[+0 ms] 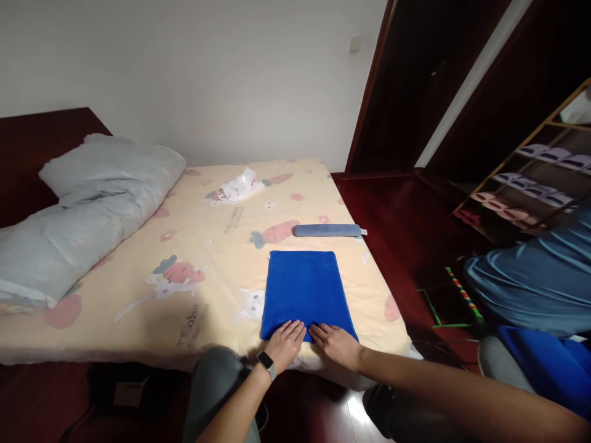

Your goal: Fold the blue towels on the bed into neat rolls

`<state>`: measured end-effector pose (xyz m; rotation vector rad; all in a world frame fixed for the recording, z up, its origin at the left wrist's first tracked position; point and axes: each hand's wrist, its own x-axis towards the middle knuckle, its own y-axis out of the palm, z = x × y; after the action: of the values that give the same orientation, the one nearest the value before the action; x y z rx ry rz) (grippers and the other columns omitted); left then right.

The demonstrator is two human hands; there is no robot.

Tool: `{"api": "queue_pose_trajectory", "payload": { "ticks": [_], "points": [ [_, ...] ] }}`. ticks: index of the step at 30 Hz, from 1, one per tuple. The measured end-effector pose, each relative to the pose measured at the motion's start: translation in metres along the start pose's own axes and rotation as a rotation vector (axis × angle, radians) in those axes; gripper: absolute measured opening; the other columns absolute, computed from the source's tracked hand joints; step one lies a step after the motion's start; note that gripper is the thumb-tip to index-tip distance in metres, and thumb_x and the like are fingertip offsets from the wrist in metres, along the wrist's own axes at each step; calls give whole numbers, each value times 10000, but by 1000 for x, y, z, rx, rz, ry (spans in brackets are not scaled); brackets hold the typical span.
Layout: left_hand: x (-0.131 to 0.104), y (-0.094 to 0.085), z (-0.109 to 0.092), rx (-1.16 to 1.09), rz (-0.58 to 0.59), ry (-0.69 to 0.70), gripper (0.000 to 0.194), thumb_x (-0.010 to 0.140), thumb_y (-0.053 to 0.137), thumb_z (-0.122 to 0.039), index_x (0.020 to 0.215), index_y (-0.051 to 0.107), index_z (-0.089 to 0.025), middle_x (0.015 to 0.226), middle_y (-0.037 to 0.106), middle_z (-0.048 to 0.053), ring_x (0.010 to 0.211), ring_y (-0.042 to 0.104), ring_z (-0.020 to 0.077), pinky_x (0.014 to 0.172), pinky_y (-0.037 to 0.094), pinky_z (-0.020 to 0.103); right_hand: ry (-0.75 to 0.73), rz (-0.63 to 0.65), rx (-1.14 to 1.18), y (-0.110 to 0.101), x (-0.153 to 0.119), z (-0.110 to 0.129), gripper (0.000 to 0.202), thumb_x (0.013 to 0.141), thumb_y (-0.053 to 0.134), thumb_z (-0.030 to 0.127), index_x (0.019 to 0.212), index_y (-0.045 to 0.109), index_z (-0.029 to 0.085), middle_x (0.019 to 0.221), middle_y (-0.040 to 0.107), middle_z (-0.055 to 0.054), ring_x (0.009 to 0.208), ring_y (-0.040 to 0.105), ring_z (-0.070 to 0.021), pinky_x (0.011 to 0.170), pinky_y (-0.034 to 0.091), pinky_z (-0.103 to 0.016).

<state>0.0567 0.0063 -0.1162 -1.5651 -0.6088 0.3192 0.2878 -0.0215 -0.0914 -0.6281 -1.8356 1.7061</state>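
A blue towel (302, 286) lies spread flat near the front edge of the bed. On its near edge rests my left hand (284, 346), palm down with the fingers stretched out and a watch on the wrist. My right hand (336, 346) lies flat beside it on the same edge, fingers extended. A small gap separates the two hands, and neither grips anything. Beyond the towel's far edge is a rolled grey-blue towel (327, 231) with a white tag at its right end.
The bed (221, 283) has a cream sheet with carrot and rabbit prints. A white plastic bag (240, 186) lies farther back, and a grey quilt (106, 191) is heaped at left. At right are blue-grey fabric (535, 277), more blue cloth (547, 366) and a slipper rack (526, 129).
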Motion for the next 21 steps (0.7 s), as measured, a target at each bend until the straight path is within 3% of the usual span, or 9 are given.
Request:
{"api": "queue_pose_trajectory", "payload": {
  "ticks": [6, 11, 16, 21],
  "points": [
    [-31, -23, 21, -23, 72, -73, 521, 904, 437, -18, 1394, 536, -167, 1414, 586, 111, 1336, 521, 242, 1098, 444, 409, 40, 31, 2, 3, -31, -29, 431, 904, 453, 54, 1316, 576, 84, 1325, 615, -198, 1133, 619, -297, 864, 560, -397],
    [-43, -49, 31, -24, 75, -186, 491, 879, 441, -7, 1301, 615, -189, 1325, 658, 93, 1262, 586, 223, 1046, 494, 383, 149, 73, 116, -6, -54, -46, 325, 897, 457, 53, 1140, 661, 124, 1094, 696, -157, 962, 667, -259, 797, 564, -357],
    [-52, -67, 26, 52, 53, -264, 383, 924, 455, -60, 1223, 644, -207, 1169, 715, 84, 1082, 652, 232, 927, 540, 368, 181, 115, 107, -23, -62, -48, 328, 869, 431, 12, 991, 702, 152, 986, 709, -121, 872, 674, -253, 734, 553, -335],
    [-61, -70, 24, -1, 72, -240, 347, 892, 512, -73, 1170, 651, -227, 1091, 699, 62, 1018, 630, 232, 907, 523, 375, 211, 150, 132, -32, -61, -42, 335, 878, 424, 33, 976, 714, 172, 959, 711, -119, 889, 671, -265, 758, 536, -340]
  ]
}}
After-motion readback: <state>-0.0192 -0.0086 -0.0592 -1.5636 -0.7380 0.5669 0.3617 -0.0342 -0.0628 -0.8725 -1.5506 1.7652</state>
